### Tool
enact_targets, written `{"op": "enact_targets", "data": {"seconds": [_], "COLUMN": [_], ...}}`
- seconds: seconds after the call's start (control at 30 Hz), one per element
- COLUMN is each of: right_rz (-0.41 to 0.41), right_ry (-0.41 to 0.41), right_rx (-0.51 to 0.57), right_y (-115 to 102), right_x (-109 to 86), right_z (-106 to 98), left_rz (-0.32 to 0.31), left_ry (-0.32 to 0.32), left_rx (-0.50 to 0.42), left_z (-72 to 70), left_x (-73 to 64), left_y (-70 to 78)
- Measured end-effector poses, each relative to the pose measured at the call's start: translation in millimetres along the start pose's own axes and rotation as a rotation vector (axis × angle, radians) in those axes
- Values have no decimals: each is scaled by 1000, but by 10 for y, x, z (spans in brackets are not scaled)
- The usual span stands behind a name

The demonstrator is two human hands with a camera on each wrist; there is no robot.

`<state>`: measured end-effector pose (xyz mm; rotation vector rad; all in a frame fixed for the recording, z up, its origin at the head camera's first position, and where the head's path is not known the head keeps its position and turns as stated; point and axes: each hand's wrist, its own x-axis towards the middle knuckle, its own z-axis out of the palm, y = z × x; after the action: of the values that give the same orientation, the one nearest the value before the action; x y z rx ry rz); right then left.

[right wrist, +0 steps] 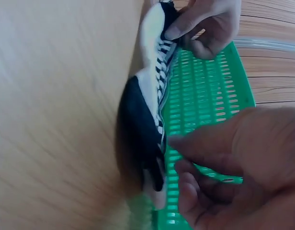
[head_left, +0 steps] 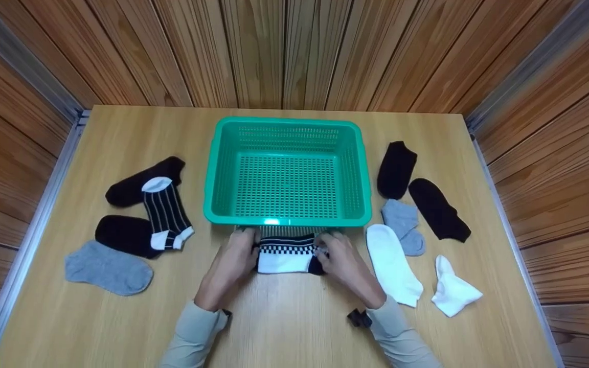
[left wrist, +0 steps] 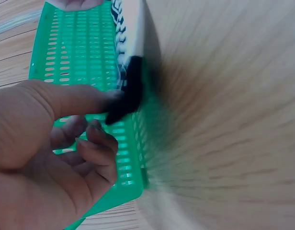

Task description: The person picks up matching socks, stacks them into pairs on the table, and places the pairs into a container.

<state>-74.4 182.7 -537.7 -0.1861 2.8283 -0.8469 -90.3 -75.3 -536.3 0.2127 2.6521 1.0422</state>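
A black-and-white sock [head_left: 283, 262] with a checkered band lies crosswise in front of the green basket [head_left: 365, 204]. My left hand [head_left: 239, 249] pinches its left end; in the left wrist view the thumb presses the sock's black tip [left wrist: 130, 91]. My right hand [head_left: 341, 256] is at the opposite end. Seen from the right wrist, that hand's thumb and curled fingers [right wrist: 188, 191] meet the sock's edge near its black part [right wrist: 137, 122]. Parts of both hands' fingertips are hidden behind the fabric.
Left of the basket lie a striped sock [head_left: 164, 209], two black socks [head_left: 138, 186] and a grey sock [head_left: 109, 268]. To the right are two more black socks [head_left: 397, 168], a folded grey sock [head_left: 402, 220] and two white socks [head_left: 391, 266]. Wooden panels [head_left: 274, 51] stand behind the table.
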Motion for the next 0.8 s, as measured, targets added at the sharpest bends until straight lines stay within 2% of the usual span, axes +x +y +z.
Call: {"op": "enact_targets", "data": {"seconds": [0.1,0.23,0.4,0.53,0.67,0.8], "right_rz": [17,15,13,-9,-53,-162], "right_ry": [-26,-20,-10,0,12,7], "right_rx": [-5,-23,-28,-42,-52,-17], "right_y": [11,37,57,40,-11,-67], "right_x": [-2,-2,-5,-16,-38,-77], "right_z": [24,51,70,64,6,-120], "left_rz": [3,-3,-36,-16,6,-5], "left_ry": [-11,-15,-42,-40,-14,-11], "left_rx": [64,134,110,131,160,116], "left_z": [8,3,-5,-9,-44,-155], "left_x": [25,40,46,32,6,-55], "left_y": [-33,-78,-103,-103,-98,-143]}}
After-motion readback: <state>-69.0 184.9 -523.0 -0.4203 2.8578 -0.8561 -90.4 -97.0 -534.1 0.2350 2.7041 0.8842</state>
